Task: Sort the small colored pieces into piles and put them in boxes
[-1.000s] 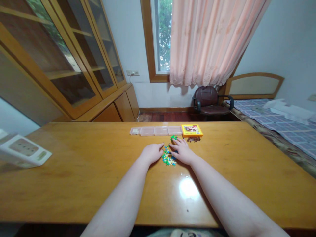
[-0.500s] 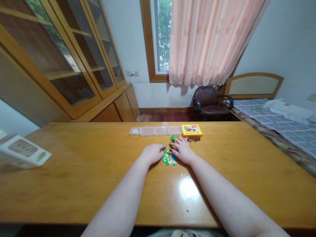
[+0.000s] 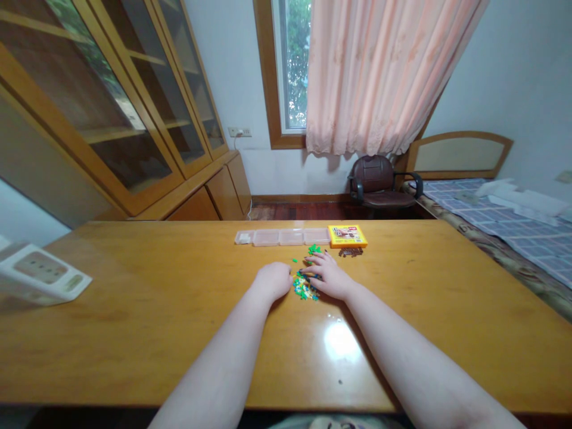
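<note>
A mixed pile of small green, blue, white and yellow plastic pieces [image 3: 304, 289] lies on the wooden table between my hands. My left hand [image 3: 274, 280] is curled at the pile's left edge; its fingertips are mostly hidden, so what they pinch, if anything, does not show. Over the pile's right side, my right hand [image 3: 331, 276] rests with fingers spread, their tips at the pieces. A small heap of green pieces [image 3: 314, 248] sits just beyond my right fingers. One lone green piece [image 3: 295, 260] lies ahead of my left hand.
Clear plastic compartment trays [image 3: 291, 238] stand in a row beyond the hands, with a yellow box [image 3: 347, 236] at their right end. Brown pieces [image 3: 351, 252] lie in front of that box. A white boxy object [image 3: 42, 274] stands at the table's left.
My left hand has drawn back slightly left and curled more, uncovering the lone green piece. My right fingers have shifted a little over the pile.
</note>
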A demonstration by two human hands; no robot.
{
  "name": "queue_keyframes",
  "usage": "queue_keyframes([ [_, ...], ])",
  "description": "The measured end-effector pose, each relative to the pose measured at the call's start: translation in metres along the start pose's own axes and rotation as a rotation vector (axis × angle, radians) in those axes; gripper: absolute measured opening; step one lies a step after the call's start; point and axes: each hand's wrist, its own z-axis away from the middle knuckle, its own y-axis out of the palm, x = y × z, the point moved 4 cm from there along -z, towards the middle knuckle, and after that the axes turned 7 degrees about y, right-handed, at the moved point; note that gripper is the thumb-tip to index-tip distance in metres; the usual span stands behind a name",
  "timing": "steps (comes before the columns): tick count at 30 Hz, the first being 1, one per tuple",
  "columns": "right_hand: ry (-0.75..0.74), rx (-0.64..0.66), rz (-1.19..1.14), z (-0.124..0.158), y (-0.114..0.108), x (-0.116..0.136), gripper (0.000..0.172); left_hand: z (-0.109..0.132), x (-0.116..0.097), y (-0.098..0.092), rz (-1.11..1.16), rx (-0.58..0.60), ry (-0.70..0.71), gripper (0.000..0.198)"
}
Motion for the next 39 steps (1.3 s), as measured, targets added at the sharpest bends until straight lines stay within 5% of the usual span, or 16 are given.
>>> queue_keyframes([
  [5, 0.066, -0.017, 0.011, -0.001, -0.002, -0.002, 0.033, 0.003, -0.009, 0.0, 0.048, -0.002, 0.119, 0.041],
  [26, 0.021, 0.045, 0.01, 0.0, 0.003, 0.0, 0.033, 0.009, -0.016, -0.003, -0.008, 0.073, 0.013, 0.032],
  [32, -0.036, -0.052, 0.001, 0.0, -0.004, -0.001, 0.022, 0.009, -0.022, -0.001, -0.015, 0.038, 0.14, 0.034],
  [39, -0.126, -0.102, -0.044, 0.002, -0.01, 0.001, 0.021, 0.006, -0.018, 0.001, 0.031, 0.02, 0.12, 0.038],
])
